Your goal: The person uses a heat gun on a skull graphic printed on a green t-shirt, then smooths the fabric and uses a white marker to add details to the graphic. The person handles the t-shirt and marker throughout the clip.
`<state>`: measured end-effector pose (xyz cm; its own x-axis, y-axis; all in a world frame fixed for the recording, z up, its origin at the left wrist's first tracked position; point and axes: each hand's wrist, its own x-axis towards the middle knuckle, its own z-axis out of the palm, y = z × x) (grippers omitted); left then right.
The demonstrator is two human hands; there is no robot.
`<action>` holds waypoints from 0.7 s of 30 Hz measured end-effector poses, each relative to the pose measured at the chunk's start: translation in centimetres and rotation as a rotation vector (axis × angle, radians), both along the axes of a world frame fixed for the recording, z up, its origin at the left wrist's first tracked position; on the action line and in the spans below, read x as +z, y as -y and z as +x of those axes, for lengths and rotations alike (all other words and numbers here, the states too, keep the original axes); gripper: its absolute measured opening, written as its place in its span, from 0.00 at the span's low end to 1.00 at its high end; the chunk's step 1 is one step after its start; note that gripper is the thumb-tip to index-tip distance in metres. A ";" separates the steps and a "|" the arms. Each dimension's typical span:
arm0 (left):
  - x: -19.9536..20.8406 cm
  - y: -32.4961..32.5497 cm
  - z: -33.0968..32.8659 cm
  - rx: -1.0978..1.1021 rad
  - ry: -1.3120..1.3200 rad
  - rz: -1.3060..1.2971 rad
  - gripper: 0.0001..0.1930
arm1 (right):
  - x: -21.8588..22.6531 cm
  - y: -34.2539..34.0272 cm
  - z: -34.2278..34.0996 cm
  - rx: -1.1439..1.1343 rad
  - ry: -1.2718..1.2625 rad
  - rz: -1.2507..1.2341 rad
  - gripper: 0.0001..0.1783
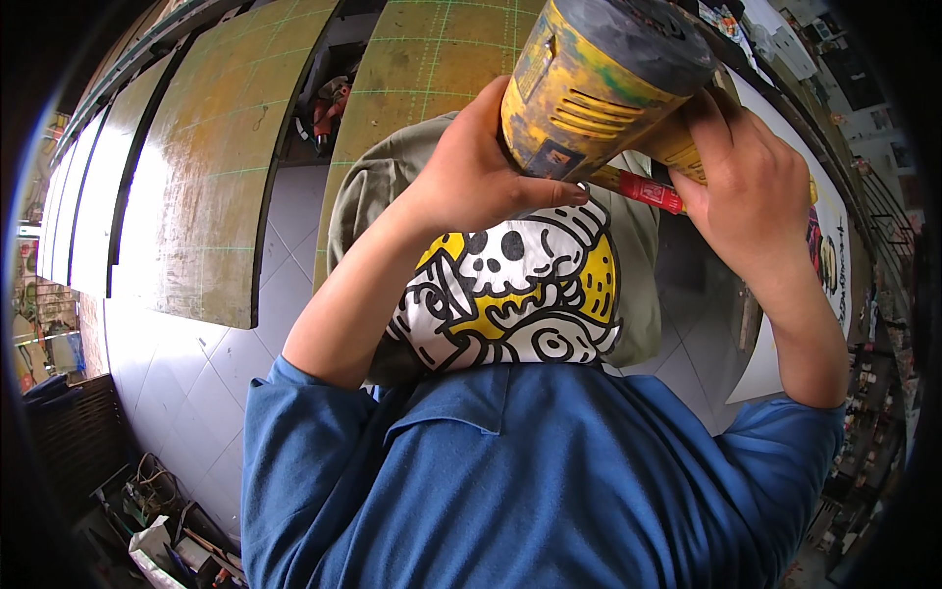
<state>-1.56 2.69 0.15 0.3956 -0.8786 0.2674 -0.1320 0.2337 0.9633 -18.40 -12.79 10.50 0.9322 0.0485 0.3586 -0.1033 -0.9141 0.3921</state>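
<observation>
Head view: A person in a blue shirt [589, 481], filling the 6 o'clock side, steadies a paint-smeared yellow power tool [594, 108] with a dark round end, raised at 1 o'clock. At 12 o'clock the left hand [471, 167] curls around the barrel, thumb stretched along its lower edge; the fingers behind it are hidden. At 2 o'clock the right hand [751, 167] wraps the tool's narrower part, fingers bent over it. A slim red-and-yellow stick [653, 192] juts out beside that hand's thumb; whether it is pinched there cannot be told.

Beneath the tool, around the centre, lies an olive T-shirt [633, 324] bearing a skull print [505, 260] in white, black and yellow. A board marked with a green grid [422, 59] stretches beyond it at 12 o'clock, and a second gridded board [211, 177] stands at 10 o'clock. Between the two, at 11 o'clock, sits an orange object [332, 106]. Pale floor tiles [177, 363] show toward 8 o'clock, above cluttered cables [152, 481].
</observation>
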 end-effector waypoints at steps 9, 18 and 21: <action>0.2 -0.7 0.6 0.012 -0.006 -0.024 0.44 | -0.1 -0.4 0.7 0.013 0.022 0.010 0.38; 0.2 -1.7 0.8 0.048 -0.061 -0.018 0.44 | -0.1 -1.1 1.6 0.017 -0.008 -0.002 0.39; 0.3 -1.5 0.7 0.064 -0.028 -0.022 0.45 | -0.1 -0.8 1.6 0.019 0.011 -0.017 0.39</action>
